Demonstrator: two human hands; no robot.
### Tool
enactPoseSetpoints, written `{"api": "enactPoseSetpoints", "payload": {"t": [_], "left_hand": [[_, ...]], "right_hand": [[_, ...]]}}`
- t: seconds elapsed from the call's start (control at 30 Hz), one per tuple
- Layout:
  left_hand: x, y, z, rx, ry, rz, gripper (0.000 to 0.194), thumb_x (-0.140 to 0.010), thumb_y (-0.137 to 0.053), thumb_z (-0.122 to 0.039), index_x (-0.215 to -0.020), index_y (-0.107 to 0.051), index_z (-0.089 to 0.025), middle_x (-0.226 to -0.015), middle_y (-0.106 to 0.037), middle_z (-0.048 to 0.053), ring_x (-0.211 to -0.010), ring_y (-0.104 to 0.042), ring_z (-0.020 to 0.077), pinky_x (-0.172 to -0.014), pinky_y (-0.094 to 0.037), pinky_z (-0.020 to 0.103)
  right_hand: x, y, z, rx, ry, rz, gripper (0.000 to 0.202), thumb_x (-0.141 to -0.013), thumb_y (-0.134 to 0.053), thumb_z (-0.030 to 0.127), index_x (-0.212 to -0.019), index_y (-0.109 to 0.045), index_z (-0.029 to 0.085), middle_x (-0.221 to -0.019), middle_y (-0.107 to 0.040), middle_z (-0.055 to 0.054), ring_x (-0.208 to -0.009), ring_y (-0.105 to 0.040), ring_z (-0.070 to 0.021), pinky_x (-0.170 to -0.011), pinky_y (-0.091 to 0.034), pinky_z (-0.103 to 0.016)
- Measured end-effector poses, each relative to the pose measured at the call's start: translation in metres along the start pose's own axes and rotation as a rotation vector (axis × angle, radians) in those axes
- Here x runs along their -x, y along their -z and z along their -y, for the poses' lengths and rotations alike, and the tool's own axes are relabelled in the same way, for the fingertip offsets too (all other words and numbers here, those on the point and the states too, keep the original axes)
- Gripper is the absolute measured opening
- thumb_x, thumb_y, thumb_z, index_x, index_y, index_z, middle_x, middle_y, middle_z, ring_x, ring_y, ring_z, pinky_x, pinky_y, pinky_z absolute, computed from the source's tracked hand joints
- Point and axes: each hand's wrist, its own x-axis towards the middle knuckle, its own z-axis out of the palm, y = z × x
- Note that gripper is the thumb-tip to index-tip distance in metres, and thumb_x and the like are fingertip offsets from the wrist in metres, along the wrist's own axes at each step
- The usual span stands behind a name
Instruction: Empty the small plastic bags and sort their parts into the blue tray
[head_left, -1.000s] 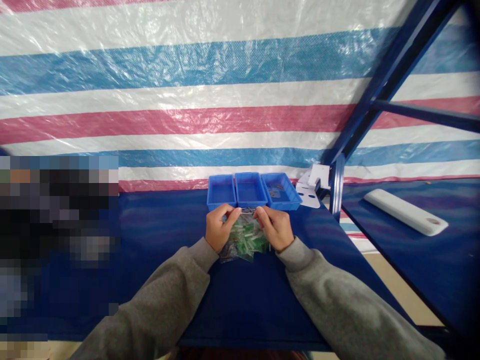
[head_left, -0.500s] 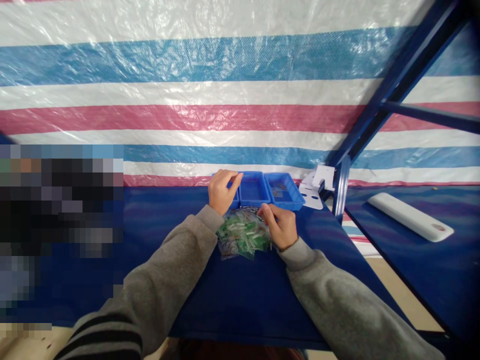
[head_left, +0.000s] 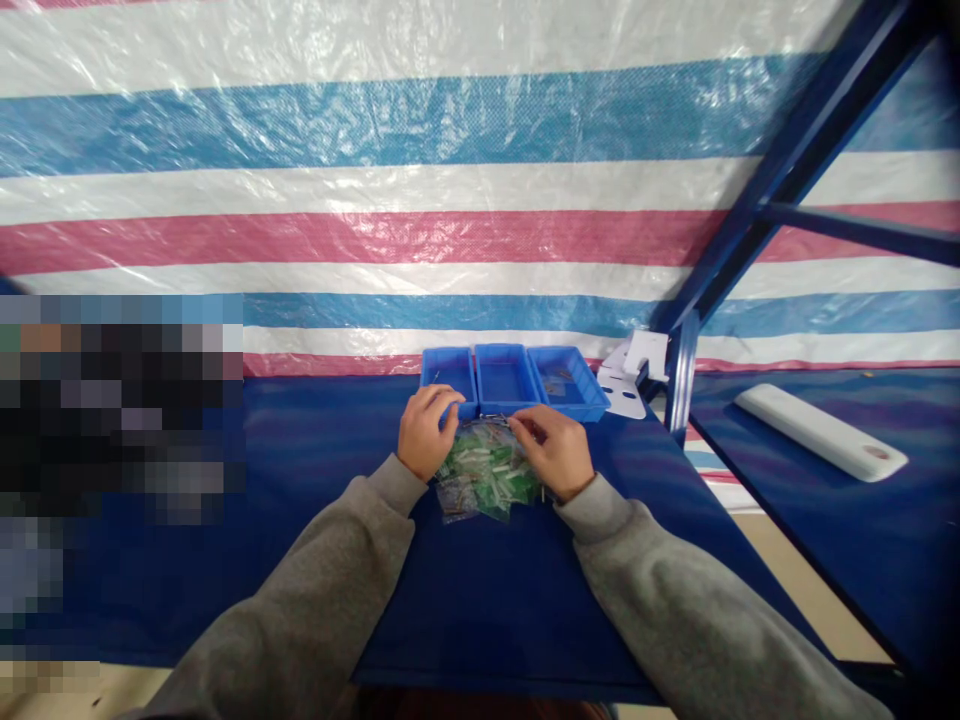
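Note:
A pile of small clear and green plastic packets (head_left: 487, 475) lies on the dark blue tabletop, with thin pieces inside some of them. My left hand (head_left: 426, 435) is over the pile's left edge, in front of the left blue bin (head_left: 450, 357). Its fingers are bent, with a gap between them and the thumb, and nothing shows in it. At the pile's upper right, my right hand (head_left: 559, 452) has thumb and forefinger closed in a pinch. What lies between those fingertips is too small to make out. A small thin item is in the left bin.
Beside the left bin stand a middle blue bin (head_left: 505, 380) and a right blue bin (head_left: 568, 382) holding a few small packets. White cut sheets (head_left: 626, 375) lean near a blue metal post (head_left: 681, 380). A long white object (head_left: 817, 430) lies on the right-hand table. A striped tarp (head_left: 450, 240) hangs behind.
My left hand has come back from over the left bin toward the pile, and its fingers have parted. The right hand stays at the pile with barely any shift.

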Motion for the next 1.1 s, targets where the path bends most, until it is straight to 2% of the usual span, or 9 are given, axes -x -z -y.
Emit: {"api": "enactPoseSetpoints", "payload": {"t": [0.1, 0.17, 0.4, 0.57, 0.77, 0.97, 1.1], "left_hand": [[0.004, -0.003, -0.001, 0.076, -0.034, 0.010, 0.018, -0.084, -0.045, -0.016, -0.087, -0.062, -0.019, -0.091, -0.062, 0.005, -0.092, -0.057, 0.0169, -0.085, -0.044, 0.030], [0.006, -0.005, -0.001, 0.110, -0.044, 0.024, 0.018, -0.084, -0.044, -0.015, -0.086, -0.062, -0.019, -0.088, -0.062, 0.005, -0.089, -0.058, 0.0160, -0.083, -0.046, 0.029], [0.008, -0.008, -0.007, 0.186, -0.033, 0.035, 0.019, -0.086, -0.045, -0.017, -0.091, -0.062, -0.018, -0.092, -0.063, 0.006, -0.092, -0.058, 0.0167, -0.087, -0.045, 0.031], [0.008, -0.009, -0.014, 0.269, 0.019, 0.055, 0.025, -0.082, -0.055, -0.026, -0.105, -0.061, -0.019, -0.101, -0.064, 0.008, -0.096, -0.058, 0.0185, -0.082, -0.048, 0.032], [0.010, -0.009, -0.023, 0.386, 0.121, 0.118, 0.018, -0.081, -0.057, -0.030, -0.085, -0.068, -0.017, -0.082, -0.069, 0.006, -0.075, -0.062, 0.0163, -0.069, -0.048, 0.027], [0.010, -0.008, -0.026, 0.472, 0.177, 0.137, 0.018, -0.078, -0.060, -0.031, -0.086, -0.067, -0.016, -0.081, -0.069, 0.005, -0.071, -0.061, 0.0155, -0.064, -0.048, 0.026], [0.011, -0.010, -0.025, 0.512, 0.203, 0.130, 0.018, -0.077, -0.061, -0.031, -0.086, -0.065, -0.015, -0.079, -0.067, 0.004, -0.069, -0.060, 0.0141, -0.063, -0.047, 0.024]], "right_hand": [[0.001, -0.005, -0.006, 0.073, 0.041, 0.034, 0.019, -0.082, -0.055, 0.032, -0.092, -0.065, 0.021, -0.082, -0.061, -0.003, -0.070, -0.057, -0.0146, -0.062, -0.040, -0.024], [0.001, -0.009, -0.009, 0.099, 0.054, 0.046, 0.019, -0.082, -0.054, 0.031, -0.096, -0.065, 0.022, -0.086, -0.061, -0.004, -0.073, -0.058, -0.0152, -0.062, -0.041, -0.025], [0.000, -0.016, -0.010, 0.049, 0.101, 0.036, 0.019, -0.087, -0.047, 0.027, -0.086, -0.065, 0.022, -0.082, -0.061, -0.004, -0.072, -0.056, -0.0140, -0.062, -0.041, -0.024], [-0.002, -0.005, 0.002, -0.152, 0.002, -0.087, 0.020, -0.088, -0.045, 0.031, -0.084, -0.060, 0.018, -0.077, -0.059, -0.004, -0.065, -0.052, -0.0134, -0.062, -0.042, -0.026], [0.002, 0.001, 0.012, -0.268, -0.064, -0.062, 0.019, -0.086, -0.048, 0.034, -0.084, -0.059, 0.018, -0.070, -0.060, 0.000, -0.056, -0.050, -0.0109, -0.056, -0.040, -0.024], [0.005, 0.000, 0.012, -0.305, -0.125, -0.085, 0.019, -0.086, -0.050, 0.036, -0.087, -0.059, 0.019, -0.067, -0.060, 0.001, -0.053, -0.051, -0.0105, -0.055, -0.040, -0.023], [0.003, 0.001, 0.013, -0.313, -0.097, -0.056, 0.019, -0.086, -0.049, 0.036, -0.088, -0.059, 0.019, -0.071, -0.061, 0.000, -0.055, -0.051, -0.0109, -0.055, -0.041, -0.024]]}}
